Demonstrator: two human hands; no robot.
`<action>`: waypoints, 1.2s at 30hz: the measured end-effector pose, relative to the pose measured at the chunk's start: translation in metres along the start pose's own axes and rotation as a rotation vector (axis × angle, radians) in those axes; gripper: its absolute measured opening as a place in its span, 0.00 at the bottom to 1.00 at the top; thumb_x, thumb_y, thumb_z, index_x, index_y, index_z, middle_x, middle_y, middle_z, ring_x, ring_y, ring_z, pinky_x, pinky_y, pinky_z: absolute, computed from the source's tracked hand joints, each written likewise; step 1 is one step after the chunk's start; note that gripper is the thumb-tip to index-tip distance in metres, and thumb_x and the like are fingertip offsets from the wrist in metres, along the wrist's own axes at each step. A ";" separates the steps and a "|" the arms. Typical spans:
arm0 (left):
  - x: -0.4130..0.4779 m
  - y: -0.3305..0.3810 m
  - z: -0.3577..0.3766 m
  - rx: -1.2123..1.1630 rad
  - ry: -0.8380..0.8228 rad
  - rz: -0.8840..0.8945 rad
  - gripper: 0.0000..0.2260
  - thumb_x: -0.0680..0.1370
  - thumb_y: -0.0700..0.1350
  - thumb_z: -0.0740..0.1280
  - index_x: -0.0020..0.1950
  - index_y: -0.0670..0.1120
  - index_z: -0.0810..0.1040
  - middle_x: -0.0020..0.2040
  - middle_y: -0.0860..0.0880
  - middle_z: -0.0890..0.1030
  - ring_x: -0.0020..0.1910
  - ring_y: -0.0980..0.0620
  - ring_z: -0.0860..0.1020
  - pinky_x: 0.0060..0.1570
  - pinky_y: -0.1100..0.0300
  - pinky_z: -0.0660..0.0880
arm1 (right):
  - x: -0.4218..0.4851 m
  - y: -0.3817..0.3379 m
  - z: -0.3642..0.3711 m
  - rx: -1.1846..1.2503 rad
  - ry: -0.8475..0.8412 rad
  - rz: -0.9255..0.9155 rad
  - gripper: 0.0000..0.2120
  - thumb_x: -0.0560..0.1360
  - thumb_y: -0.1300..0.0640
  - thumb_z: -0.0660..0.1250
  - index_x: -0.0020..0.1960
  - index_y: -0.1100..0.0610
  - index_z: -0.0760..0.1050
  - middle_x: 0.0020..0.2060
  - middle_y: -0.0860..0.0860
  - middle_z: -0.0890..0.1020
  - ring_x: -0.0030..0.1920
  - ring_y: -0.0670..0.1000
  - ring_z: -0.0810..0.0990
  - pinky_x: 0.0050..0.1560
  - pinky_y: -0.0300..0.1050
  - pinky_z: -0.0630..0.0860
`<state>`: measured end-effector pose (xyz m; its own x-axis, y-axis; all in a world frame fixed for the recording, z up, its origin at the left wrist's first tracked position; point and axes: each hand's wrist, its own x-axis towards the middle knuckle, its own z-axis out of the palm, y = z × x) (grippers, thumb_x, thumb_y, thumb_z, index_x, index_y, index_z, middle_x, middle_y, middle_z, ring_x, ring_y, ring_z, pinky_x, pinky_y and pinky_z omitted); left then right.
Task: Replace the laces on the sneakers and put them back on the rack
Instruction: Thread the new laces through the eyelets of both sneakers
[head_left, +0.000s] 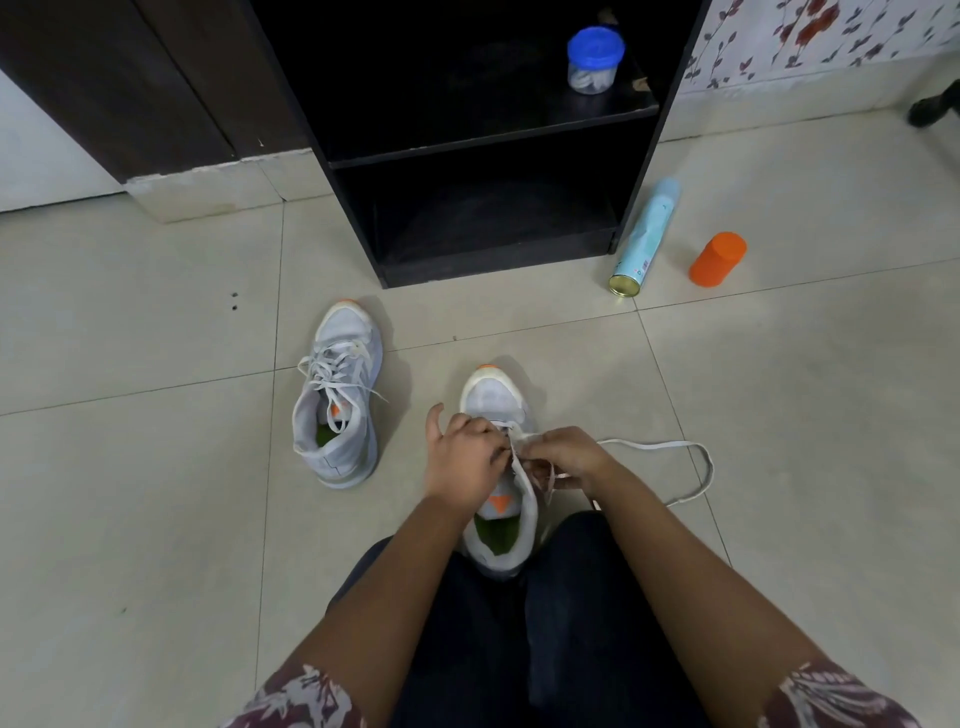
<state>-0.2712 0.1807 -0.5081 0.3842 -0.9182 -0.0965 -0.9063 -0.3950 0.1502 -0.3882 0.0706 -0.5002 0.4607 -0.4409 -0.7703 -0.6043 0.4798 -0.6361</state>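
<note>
Two sneakers sit on the floor (156, 467) before the rack (467, 151), the far sneaker (340, 395) laced, while the left hand (460, 460) and right hand (569, 457) pinch the lace (675, 446) over the near sneaker (491, 397), so lacing seems underway and next needs the tip through an eyelet.

This is a room in a home: pale glossy floor tiles (156, 467) spread all around the fingers (550, 448), and straight beyond them stands a black open-fronted wooden shoe rack (467, 150) holding a clear plastic jar with a blue lid (595, 62). Farther off to the fingers' right, a white wall covering printed with red flowers and dark leaves (810, 41) meets the floor, a pale blue spray can (647, 234) and an orange plastic cylinder (718, 259) rest on the tiles, and a grey-white sneaker (340, 395) sits to the left.
</note>
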 end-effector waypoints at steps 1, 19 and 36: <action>0.000 0.000 0.002 -0.002 0.023 0.004 0.07 0.75 0.51 0.65 0.41 0.54 0.82 0.43 0.57 0.81 0.51 0.53 0.76 0.69 0.45 0.51 | 0.004 0.001 -0.001 -0.040 0.003 -0.033 0.08 0.70 0.63 0.73 0.33 0.58 0.78 0.27 0.52 0.79 0.26 0.47 0.76 0.31 0.36 0.73; 0.004 0.000 0.003 -0.154 -0.132 -0.129 0.11 0.77 0.53 0.60 0.54 0.57 0.80 0.54 0.56 0.73 0.63 0.53 0.66 0.71 0.42 0.42 | 0.004 -0.002 0.001 -0.217 0.019 -0.029 0.21 0.79 0.51 0.60 0.32 0.58 0.78 0.25 0.51 0.79 0.26 0.48 0.76 0.34 0.40 0.72; 0.002 -0.006 0.011 -0.181 0.064 -0.193 0.13 0.69 0.38 0.68 0.50 0.51 0.82 0.50 0.50 0.76 0.51 0.46 0.75 0.62 0.51 0.62 | 0.024 0.035 -0.013 -1.167 0.338 -1.246 0.08 0.68 0.55 0.60 0.38 0.52 0.78 0.33 0.46 0.77 0.37 0.53 0.76 0.38 0.43 0.72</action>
<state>-0.2671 0.1818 -0.5197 0.5628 -0.8228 -0.0788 -0.7709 -0.5569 0.3093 -0.4067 0.0667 -0.5401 0.9232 -0.2886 0.2539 -0.2051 -0.9284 -0.3097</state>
